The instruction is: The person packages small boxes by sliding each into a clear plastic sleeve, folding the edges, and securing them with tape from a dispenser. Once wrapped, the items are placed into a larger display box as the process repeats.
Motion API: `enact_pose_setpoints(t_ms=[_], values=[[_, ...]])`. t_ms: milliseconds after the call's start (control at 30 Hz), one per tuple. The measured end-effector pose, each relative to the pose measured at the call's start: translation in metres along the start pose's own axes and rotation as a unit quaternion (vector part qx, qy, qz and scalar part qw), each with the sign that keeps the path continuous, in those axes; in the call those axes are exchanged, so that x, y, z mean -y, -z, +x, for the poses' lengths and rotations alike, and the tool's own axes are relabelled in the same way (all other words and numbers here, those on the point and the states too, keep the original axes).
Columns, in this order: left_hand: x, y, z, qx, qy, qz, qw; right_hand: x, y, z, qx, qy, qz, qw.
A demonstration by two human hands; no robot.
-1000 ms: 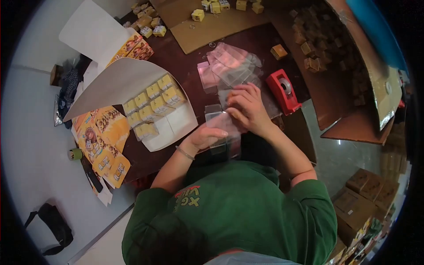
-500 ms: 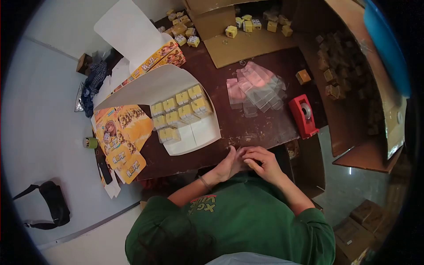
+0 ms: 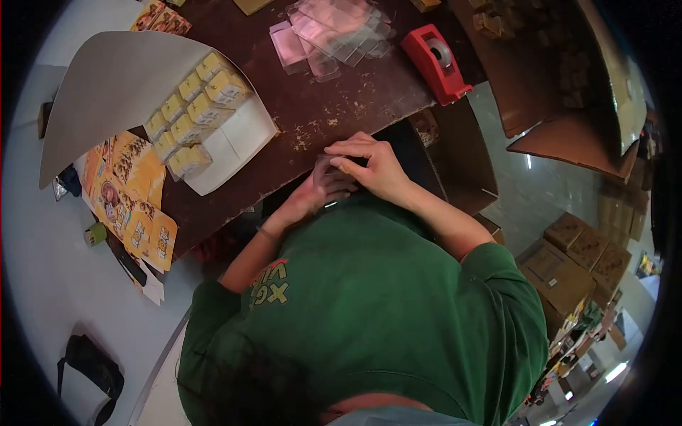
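Clear plastic piece (image 3: 322, 172) is held in the left hand (image 3: 304, 197), just off the table edge, near the centre of the view toward 12 o'clock. Its upper part is met by the fingertips of the right hand (image 3: 375, 169); whether it is pinched there cannot be told. From the hands, flat clear sheets (image 3: 330, 30) are seen piled at 12 o'clock, a red tape dispenser (image 3: 435, 64) at 1 o'clock, and a white carton (image 3: 245, 135), partly filled with yellow boxes (image 3: 201, 108), at 10 o'clock.

Clear film (image 3: 322, 169) partly behind fingers (image 3: 352, 150), plastic pieces (image 3: 328, 32) cropped above
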State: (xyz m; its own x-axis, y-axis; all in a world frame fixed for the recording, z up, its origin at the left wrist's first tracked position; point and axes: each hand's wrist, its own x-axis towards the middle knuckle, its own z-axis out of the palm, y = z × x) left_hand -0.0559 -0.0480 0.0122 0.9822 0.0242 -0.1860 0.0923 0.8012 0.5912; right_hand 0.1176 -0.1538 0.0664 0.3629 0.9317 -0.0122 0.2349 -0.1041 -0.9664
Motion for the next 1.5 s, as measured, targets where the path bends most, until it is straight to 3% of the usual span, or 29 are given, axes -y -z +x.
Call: enact_pose_setpoints(t_ms=[33,133,400,500,533,600,667,700,800,933,1000,1100,1167,1200,1233,1300,1367,1400,1500], values=[[-0.001,0.002,-0.001,-0.001,0.035,0.091,0.995,-0.002,0.002,0.000,0.009,0.004,-0.006,1.000],[-0.003,-0.002,0.004,-0.077,-0.022,0.152,0.985,-0.006,0.002,-0.005,0.018,0.059,-0.041,0.997],[-0.014,-0.015,0.018,-0.113,-0.041,0.159,0.980,-0.002,0.025,-0.001,0.025,0.209,-0.148,0.966],[-0.023,-0.023,0.037,-0.135,-0.110,0.214,0.961,-0.010,0.006,-0.001,-0.054,0.068,0.103,0.991],[-0.027,-0.023,0.042,-0.144,-0.104,0.209,0.962,-0.003,0.001,0.002,-0.061,0.020,0.121,0.991],[-0.034,-0.031,0.051,-0.138,-0.126,0.170,0.968,0.006,0.001,0.014,-0.096,0.062,0.086,0.990],[-0.048,-0.048,0.063,-0.147,-0.148,0.114,0.971,0.023,0.005,0.029,-0.120,0.030,0.245,0.962],[-0.052,-0.051,0.068,-0.149,-0.159,0.121,0.968,0.018,0.008,0.036,-0.108,0.029,0.257,0.960],[-0.058,-0.053,0.079,-0.147,-0.163,0.087,0.972,0.021,0.016,0.053,-0.134,0.106,0.154,0.973],[-0.062,-0.034,0.088,-0.117,-0.160,0.097,0.975,0.027,0.049,0.071,-0.072,0.206,-0.013,0.976],[-0.078,-0.032,0.089,-0.172,-0.237,0.263,0.919,0.049,0.063,0.078,-0.062,0.295,-0.150,0.941],[-0.095,-0.025,0.092,-0.148,-0.155,0.229,0.950,0.027,0.047,0.085,0.011,0.315,-0.203,0.927],[-0.091,-0.014,0.096,-0.194,-0.123,0.096,0.968,0.041,0.081,0.092,0.083,0.236,-0.146,0.957],[-0.099,-0.019,0.097,-0.191,-0.095,0.040,0.976,0.036,0.108,0.104,-0.006,0.317,-0.212,0.924],[-0.098,-0.018,0.100,-0.192,-0.097,0.002,0.977,0.030,0.146,0.110,-0.109,0.307,-0.275,0.905],[-0.098,-0.009,0.092,-0.202,-0.075,-0.003,0.977,-0.009,0.229,0.112,-0.300,0.154,-0.425,0.840],[-0.094,-0.008,0.088,-0.203,-0.045,0.006,0.978,-0.065,0.288,0.107,-0.348,0.011,-0.556,0.755],[-0.092,-0.010,0.087,-0.200,-0.024,0.018,0.979,-0.086,0.301,0.104,-0.349,-0.020,-0.576,0.739],[-0.086,-0.015,0.088,-0.172,0.010,0.036,0.984,-0.104,0.311,0.103,-0.364,-0.035,-0.503,0.783]])
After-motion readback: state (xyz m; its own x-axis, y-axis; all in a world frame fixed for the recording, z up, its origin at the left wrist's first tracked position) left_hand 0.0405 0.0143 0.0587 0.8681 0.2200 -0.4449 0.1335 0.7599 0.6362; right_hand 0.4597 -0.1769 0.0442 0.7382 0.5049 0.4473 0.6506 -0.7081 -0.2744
